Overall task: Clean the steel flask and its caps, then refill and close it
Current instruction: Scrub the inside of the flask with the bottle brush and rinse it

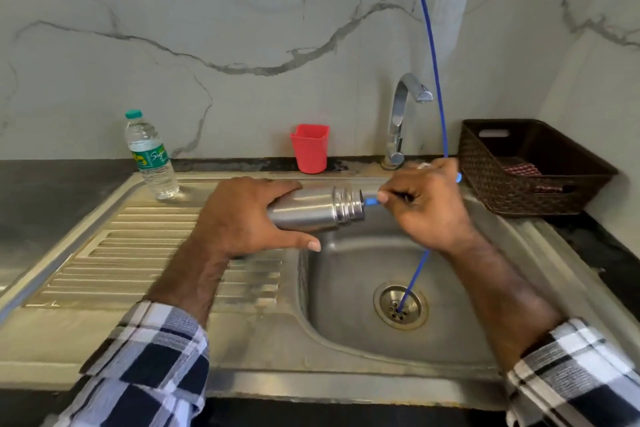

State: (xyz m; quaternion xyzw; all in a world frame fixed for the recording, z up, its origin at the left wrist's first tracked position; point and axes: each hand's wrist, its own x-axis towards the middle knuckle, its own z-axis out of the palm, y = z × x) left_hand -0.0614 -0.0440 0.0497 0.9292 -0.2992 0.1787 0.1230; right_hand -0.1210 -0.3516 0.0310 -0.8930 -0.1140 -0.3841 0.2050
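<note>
scrubbing step: left hand fingers wrap steel flask sideways over sink; right hand fingers pinch blue brush handle at its mouth. next probably calls for rinsing.

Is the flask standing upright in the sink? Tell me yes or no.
No, the left hand holds the steel flask on its side above the sink, its open mouth toward the right hand.
</note>
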